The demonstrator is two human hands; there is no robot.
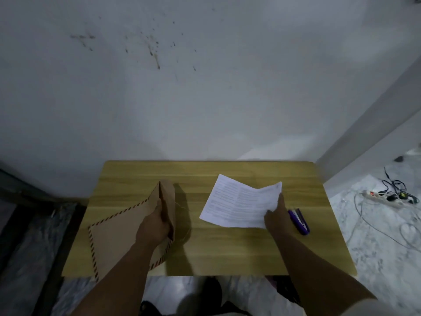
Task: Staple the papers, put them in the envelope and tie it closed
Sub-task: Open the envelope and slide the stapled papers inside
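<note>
A brown envelope (pixel 118 233) with a red-and-dark striped border is lifted off the left half of the wooden table (pixel 227 254). My left hand (pixel 155 224) grips it at its open mouth, and the flap stands up beside my fingers. A thin string hangs from the envelope near the flap. The white printed papers (pixel 239 201) are on the right half, slightly bent upward. My right hand (pixel 276 217) pinches their near right corner. A purple stapler (pixel 299 221) lies on the table just right of that hand.
The table stands against a stained white wall. On the floor to the right lie a white power strip (pixel 382 196) and tangled cables. A dark strip of floor runs along the left side.
</note>
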